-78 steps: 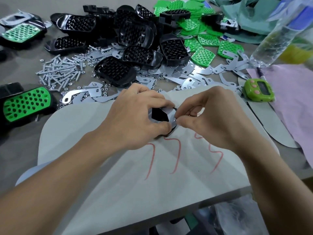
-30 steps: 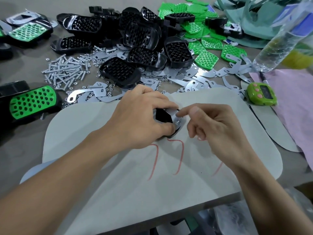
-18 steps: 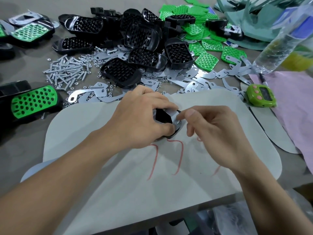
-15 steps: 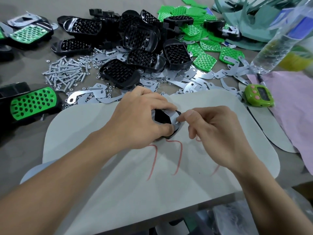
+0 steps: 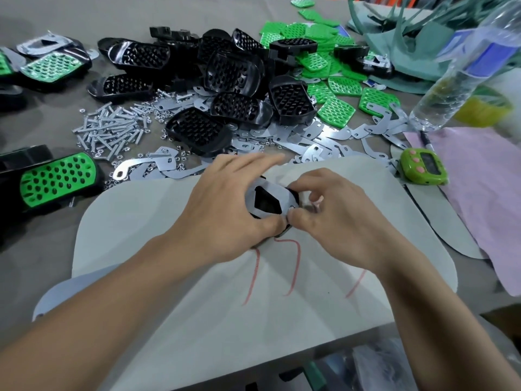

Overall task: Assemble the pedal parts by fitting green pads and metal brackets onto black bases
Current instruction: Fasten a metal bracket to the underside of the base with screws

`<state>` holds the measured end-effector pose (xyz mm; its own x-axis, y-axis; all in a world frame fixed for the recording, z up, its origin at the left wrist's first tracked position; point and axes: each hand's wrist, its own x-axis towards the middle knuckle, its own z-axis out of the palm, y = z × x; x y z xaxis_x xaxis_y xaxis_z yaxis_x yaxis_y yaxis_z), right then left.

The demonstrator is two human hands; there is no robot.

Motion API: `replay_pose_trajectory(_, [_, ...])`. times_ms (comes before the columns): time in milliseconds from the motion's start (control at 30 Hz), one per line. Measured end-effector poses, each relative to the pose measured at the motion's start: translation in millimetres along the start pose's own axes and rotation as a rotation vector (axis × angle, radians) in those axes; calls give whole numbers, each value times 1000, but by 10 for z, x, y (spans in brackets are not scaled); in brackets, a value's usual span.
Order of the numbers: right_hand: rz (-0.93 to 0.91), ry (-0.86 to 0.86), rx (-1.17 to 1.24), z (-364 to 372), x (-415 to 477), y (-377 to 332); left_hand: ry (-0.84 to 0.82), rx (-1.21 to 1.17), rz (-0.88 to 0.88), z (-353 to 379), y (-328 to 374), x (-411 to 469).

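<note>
The left hand (image 5: pixel 225 213) fingers grip the black base (image 5: pixel 294 193) steady; the right hand (image 5: pixel 341 221) fingers pinch the metal bracket (image 5: pixel 275 190) beside the left thumb.

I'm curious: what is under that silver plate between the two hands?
Through the hole in the metal bracket a black base shows. The left hand and right hand cover the rest, so anything lower down is hidden.
</note>
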<state>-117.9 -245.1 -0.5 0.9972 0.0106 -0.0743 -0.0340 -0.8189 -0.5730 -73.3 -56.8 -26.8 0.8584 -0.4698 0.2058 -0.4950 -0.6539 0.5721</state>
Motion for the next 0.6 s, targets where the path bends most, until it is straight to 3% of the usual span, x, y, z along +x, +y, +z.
replay_pose_trajectory(67, [-19, 89, 75, 28, -23, -29, 36, 64, -37, -21, 7, -30])
replay_pose_trajectory(167, [-6, 78, 465, 81, -34, -84, 123, 87, -35, -46, 8, -44])
replay_pose_trajectory(267, [-25, -15, 709, 104, 13, -131, 203, -37, -17, -16, 2, -55])
replay_pose_trajectory(400, [15, 38, 956, 96, 147, -204, 294, -222, -27, -103, -56, 2])
replay_pose_trajectory(467, [78, 65, 1123, 77, 224, -221, 321, -409, -103, -202, -114, 76])
replay_pose_trajectory(600, [103, 73, 1183, 112, 309, -194, 171, -946, -292, -297, -227, 150])
